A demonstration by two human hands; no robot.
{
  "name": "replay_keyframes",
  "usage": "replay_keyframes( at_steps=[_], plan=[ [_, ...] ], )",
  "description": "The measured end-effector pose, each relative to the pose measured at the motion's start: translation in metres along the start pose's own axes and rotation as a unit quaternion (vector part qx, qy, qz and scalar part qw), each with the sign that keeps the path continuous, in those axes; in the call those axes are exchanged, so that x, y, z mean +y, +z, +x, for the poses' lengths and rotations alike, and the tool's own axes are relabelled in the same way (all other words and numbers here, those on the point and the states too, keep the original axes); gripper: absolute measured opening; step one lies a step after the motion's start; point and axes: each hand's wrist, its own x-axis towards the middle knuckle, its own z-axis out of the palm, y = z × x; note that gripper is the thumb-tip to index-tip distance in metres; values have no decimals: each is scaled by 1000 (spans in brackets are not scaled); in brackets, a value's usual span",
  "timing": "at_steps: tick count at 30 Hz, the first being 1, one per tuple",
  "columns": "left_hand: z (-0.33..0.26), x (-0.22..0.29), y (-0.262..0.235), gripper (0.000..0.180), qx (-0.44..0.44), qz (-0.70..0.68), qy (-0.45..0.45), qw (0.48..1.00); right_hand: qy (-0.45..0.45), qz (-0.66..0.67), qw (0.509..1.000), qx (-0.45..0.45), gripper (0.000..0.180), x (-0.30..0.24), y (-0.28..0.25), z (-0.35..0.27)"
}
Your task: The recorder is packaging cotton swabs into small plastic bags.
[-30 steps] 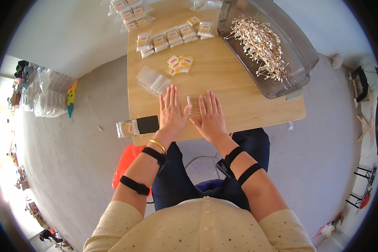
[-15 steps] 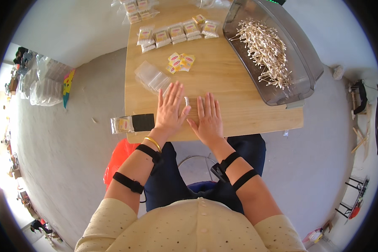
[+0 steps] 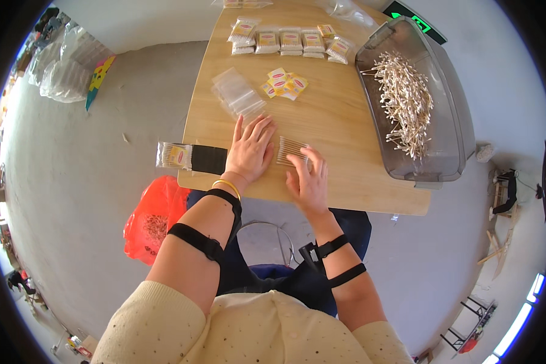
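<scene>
A small row of cotton swabs [image 3: 290, 147] lies side by side on the table between my hands. My left hand [image 3: 249, 148] rests palm down to the left of the row, fingers stretched out, their tips at the lower edge of clear plastic bags [image 3: 232, 85]. At the row's right side, my right hand [image 3: 310, 180] has bent fingers touching or just over the swab ends, thumb apart, gripping nothing visible. Beyond the bags lie yellow and white printed cards [image 3: 285, 84]. By my left wrist, a filled swab pack [image 3: 175, 156] sits against a black block [image 3: 209, 159] at the table's edge.
On the right of the wooden table [image 3: 340, 121] stands a grey translucent bin [image 3: 452, 130] holding a heap of loose cotton swabs [image 3: 403, 100]. Several filled packs [image 3: 291, 40] line the far side. A red plastic bag [image 3: 155, 209] hangs below the left table edge.
My right hand has lifted from lying flat beside the swabs and curled its fingers at their right end. My left hand stays flat, slightly farther from the row. The view has shifted.
</scene>
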Motion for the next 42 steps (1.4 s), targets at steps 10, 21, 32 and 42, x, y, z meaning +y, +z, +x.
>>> replay_keyframes(
  at_steps=[10, 21, 32, 42],
  plan=[
    [-1, -1, -1, 51, 1, -20, -11, 1000, -16, -4, 1000, 5, 31, -7, 6, 0],
    [1, -1, -2, 47, 5, -6, -10, 1000, -16, -23, 1000, -13, 29, -6, 6, 2],
    [0, 0, -4, 49, 7, -18, -12, 1000, 6, -35, 999, -3, 32, -6, 7, 3],
    [0, -1, -4, 51, 6, -24, -14, 1000, 9, -32, 999, -5, 37, -5, 8, 2]
  ],
)
